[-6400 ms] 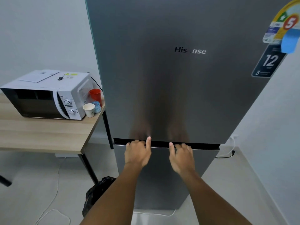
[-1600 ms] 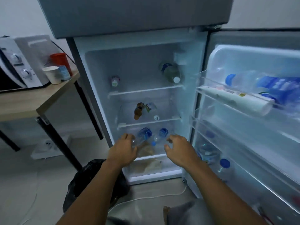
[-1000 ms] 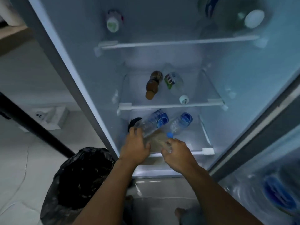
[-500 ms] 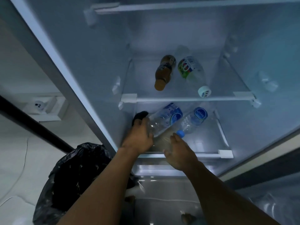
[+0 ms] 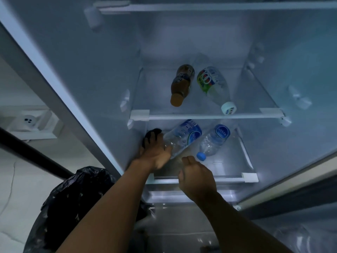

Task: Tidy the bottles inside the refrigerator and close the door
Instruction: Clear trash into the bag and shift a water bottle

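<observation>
The refrigerator stands open, and I look in at its lower shelves. Two clear water bottles lie on their sides on the bottom shelf. My left hand grips the neck end of the left water bottle. The right water bottle has a blue cap, and my right hand hovers just in front of that cap with fingers loosely curled, holding nothing. On the middle shelf lie a brown bottle and a clear bottle with a green label.
A black bin bag sits on the floor left of the fridge. A white power socket block and a dark table leg are further left. The open door's edge runs along the right. A dark object lies behind my left hand.
My head has moved closer to the lower shelves. My left hand stays on the left water bottle. My right hand has drawn slightly back from the blue cap.
</observation>
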The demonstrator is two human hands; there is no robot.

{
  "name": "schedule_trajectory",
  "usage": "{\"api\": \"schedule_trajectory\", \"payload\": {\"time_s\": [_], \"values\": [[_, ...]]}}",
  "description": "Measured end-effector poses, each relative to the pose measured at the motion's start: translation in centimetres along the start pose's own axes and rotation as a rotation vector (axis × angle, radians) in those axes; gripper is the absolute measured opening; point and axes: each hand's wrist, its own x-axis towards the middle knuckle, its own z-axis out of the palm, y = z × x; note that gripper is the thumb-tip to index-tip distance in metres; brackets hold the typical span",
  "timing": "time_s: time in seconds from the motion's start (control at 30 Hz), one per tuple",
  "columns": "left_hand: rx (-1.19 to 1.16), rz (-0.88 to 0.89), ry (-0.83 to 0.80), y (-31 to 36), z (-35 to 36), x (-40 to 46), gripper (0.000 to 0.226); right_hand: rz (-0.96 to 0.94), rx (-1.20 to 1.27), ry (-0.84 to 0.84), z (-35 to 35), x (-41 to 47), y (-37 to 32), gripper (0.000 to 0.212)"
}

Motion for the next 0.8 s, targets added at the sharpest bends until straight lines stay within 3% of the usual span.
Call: {"api": "schedule_trajectory", "payload": {"time_s": [0.13, 0.33, 0.43, 0.6, 0.8], "values": [[0.033, -0.013, -0.006, 0.2, -0.1, 0.1, 0.087, -0.032, 0.042, 0.030, -0.1, -0.2, 1.4, 0.047], [0.004, 0.001, 0.031, 0.2, -0.3, 0.2, 0.108, 0.195, -0.093, 0.065, -0.7, -1.6, 2.3, 0.056], [-0.050, 0.004, 0.010, -0.1, -0.4, -0.4, 0.092, 0.252, -0.135, 0.000, -1.0, -1.9, 3.0, 0.065], [-0.033, 0.013, 0.020, -0.4, 0.0, -1.8, 0.054, 0.127, 0.068, -0.101, -0.4, -1.7, 1.9, 0.070], [0.141, 0.098, 0.040, -2.3, 1.0, -3.2, 0.074, 0.031, 0.054, -0.099, 2.1, -0.7, 0.6, 0.072]]}}
